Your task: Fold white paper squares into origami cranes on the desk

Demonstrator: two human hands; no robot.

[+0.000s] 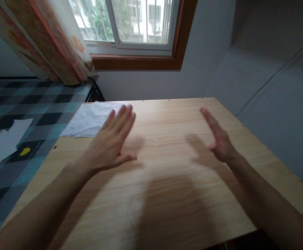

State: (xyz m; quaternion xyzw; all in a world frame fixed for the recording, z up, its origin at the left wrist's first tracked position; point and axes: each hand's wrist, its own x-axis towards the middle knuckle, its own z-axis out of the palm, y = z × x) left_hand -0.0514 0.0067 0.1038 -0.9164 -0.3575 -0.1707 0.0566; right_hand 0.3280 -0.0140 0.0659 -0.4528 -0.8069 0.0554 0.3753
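My left hand (116,140) is raised above the wooden tabletop (164,146), fingers stretched out and thumb apart, holding nothing. Its fingertips overlap the edge of some white paper sheets (85,119), which lie creased on the far left corner of the table. Over the right half of the table, my right hand (219,139) is held edge-on with straight fingers and the thumb away from them. Nothing is in it. Both hands cast shadows on the wood and are slightly blurred.
To the left, a checked cloth (46,114) covers a bed-like surface with torn white paper (4,142) on it. A patterned curtain (44,38) hangs beside a window (141,24) beyond the table. A cable (268,80) runs down the right wall.
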